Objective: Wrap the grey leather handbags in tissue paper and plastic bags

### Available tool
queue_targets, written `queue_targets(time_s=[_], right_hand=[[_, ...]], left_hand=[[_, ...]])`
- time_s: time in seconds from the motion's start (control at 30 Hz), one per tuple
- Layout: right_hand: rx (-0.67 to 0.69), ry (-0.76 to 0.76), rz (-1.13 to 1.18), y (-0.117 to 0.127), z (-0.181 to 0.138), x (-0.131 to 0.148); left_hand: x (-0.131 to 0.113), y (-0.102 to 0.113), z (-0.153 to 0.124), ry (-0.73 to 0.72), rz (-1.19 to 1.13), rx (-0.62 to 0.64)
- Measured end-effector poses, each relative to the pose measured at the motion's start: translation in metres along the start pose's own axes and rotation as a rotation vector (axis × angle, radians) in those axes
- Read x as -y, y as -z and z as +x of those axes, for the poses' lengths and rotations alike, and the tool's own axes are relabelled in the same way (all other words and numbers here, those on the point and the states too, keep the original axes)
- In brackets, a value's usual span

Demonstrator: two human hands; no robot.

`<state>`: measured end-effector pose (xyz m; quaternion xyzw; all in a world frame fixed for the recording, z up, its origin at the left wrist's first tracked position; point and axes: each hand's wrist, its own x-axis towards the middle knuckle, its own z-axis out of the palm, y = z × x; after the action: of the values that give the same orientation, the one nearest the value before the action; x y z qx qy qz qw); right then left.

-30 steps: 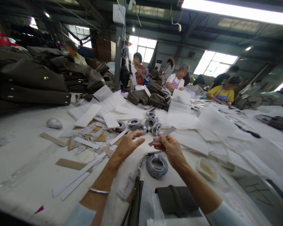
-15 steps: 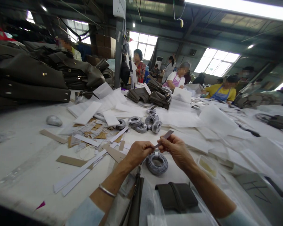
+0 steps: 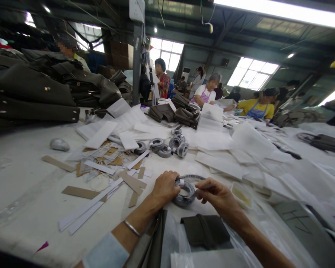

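Observation:
A coil of grey tape [image 3: 185,201] with a small white label lies on the table in front of me. My left hand [image 3: 166,188] is closed around its left side, fingers over the edge. To the right of the coil, my right hand [image 3: 217,195] pinches a thin grey strip that runs toward the coil; whether it is the coil's own end I cannot tell. Behind the coil a loose loop of tape arches between the hands. Nearer to me lies a dark folded leather piece with a band [image 3: 206,230], on clear plastic.
Several smaller tape coils [image 3: 181,149] sit farther back. Card strips [image 3: 82,191] and white paper strips [image 3: 89,212] spread to the left. A small clear dish [image 3: 241,195] stands at right, near white foam sheets [image 3: 220,163]. Dark bags [image 3: 30,89] pile up at far left; co-workers sit beyond.
Both hands have come down from above the coil, where they held a short strip together. My left hand now grips the coil; my right has moved right and lower with a strip.

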<state>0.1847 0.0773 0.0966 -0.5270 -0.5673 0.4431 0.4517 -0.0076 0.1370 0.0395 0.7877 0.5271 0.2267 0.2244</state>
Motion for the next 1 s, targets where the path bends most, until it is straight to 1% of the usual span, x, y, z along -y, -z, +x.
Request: queue_targets(time_s=[0.1, 0.17, 0.27, 0.37, 0.47, 0.63, 0.73, 0.83, 0.93, 1.0], right_hand=[[-0.102, 0.070, -0.052, 0.004, -0.003, 0.004], [-0.116, 0.095, -0.075, 0.004, -0.002, 0.004], [-0.049, 0.081, -0.112, -0.001, -0.001, -0.006], [0.019, 0.090, -0.206, -0.010, -0.002, -0.018], [0.013, 0.155, -0.314, -0.013, -0.004, -0.021], [0.000, 0.218, -0.388, -0.012, -0.008, -0.011], [0.010, 0.345, -0.484, -0.016, -0.008, -0.013], [0.033, 0.546, -0.613, -0.023, 0.000, -0.021], [0.043, 0.768, -0.788, -0.029, 0.017, -0.027], [0.053, 0.827, -0.899, -0.032, 0.031, -0.029]], left_hand=[[-0.002, -0.001, 0.003, 0.009, 0.022, 0.009], [-0.002, -0.002, 0.005, 0.012, 0.026, 0.009], [0.000, -0.001, 0.006, 0.008, 0.032, -0.008], [0.001, 0.002, 0.005, 0.003, 0.040, -0.037], [0.003, 0.006, 0.003, 0.001, 0.042, -0.062], [0.004, 0.010, 0.001, -0.004, 0.035, -0.084], [0.002, 0.010, 0.000, -0.019, 0.023, -0.089], [0.000, 0.010, -0.001, -0.029, 0.003, -0.099], [-0.004, 0.011, -0.002, -0.032, -0.031, -0.111], [-0.006, 0.012, -0.004, -0.025, -0.065, -0.120]])
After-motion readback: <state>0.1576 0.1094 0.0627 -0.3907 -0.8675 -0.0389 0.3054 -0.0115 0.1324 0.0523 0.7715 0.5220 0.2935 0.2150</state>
